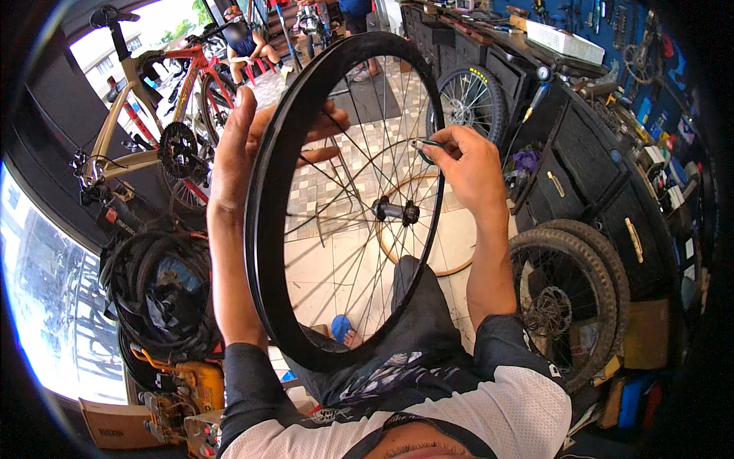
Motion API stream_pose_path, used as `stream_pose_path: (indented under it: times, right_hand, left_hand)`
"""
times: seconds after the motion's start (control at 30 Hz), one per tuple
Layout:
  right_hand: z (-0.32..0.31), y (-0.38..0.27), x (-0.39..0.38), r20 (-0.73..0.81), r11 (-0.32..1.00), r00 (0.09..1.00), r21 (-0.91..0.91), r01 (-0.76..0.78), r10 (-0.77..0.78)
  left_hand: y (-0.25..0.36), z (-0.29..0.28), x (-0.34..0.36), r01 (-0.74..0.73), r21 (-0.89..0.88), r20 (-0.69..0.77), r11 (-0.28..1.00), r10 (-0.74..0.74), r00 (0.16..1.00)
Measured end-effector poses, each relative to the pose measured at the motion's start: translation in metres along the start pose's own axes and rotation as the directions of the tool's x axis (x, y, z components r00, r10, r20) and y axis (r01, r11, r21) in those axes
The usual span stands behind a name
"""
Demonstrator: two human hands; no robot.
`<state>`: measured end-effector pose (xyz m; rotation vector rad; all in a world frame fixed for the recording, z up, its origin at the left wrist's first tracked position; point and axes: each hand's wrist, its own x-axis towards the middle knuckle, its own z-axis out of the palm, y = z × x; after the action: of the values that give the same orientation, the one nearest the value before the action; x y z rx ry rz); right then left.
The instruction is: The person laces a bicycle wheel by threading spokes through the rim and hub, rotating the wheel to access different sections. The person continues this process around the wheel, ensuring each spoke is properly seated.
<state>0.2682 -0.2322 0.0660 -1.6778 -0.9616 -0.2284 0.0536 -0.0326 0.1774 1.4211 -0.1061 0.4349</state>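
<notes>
A black bicycle wheel (264,252) with a deep rim and thin spokes stands upright before me, low against my lap, its hub (394,211) near the middle. At the rim's left side is my left hand (237,153), thumb raised and fingers stretched out apart. Those fingers show through the spokes beyond the rim; whether the palm presses on the rim is hard to see. On the right, my right hand (468,164) pinches a small dark green spoke wrench (427,150) between thumb and forefinger, at the spokes close to the rim's far right edge.
A bare, light-coloured hoop (451,269) lies on the tiled floor beyond the wheel. Knobby-tyred wheels (562,252) lean by dark cabinets (585,153) on the right. Bicycles (141,161) and coiled black tyres (157,294) occupy the left. A seated person (248,50) is farther off.
</notes>
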Motion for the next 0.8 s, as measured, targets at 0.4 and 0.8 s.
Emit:
stream_pose_path:
  times: [0.4,0.8]
  right_hand:
    - [0.057,-0.036,0.018,-0.267,0.889,0.918,0.278,0.364,-0.292]
    - [0.113,-0.071,0.013,-0.310,0.778,0.912,0.489,0.394,-0.267]
  left_hand:
    - [0.031,-0.027,-0.010,0.080,0.345,-0.058,0.935,-0.064,0.996]
    - [0.018,-0.037,-0.017,0.068,0.596,-0.122,0.800,0.006,0.993]
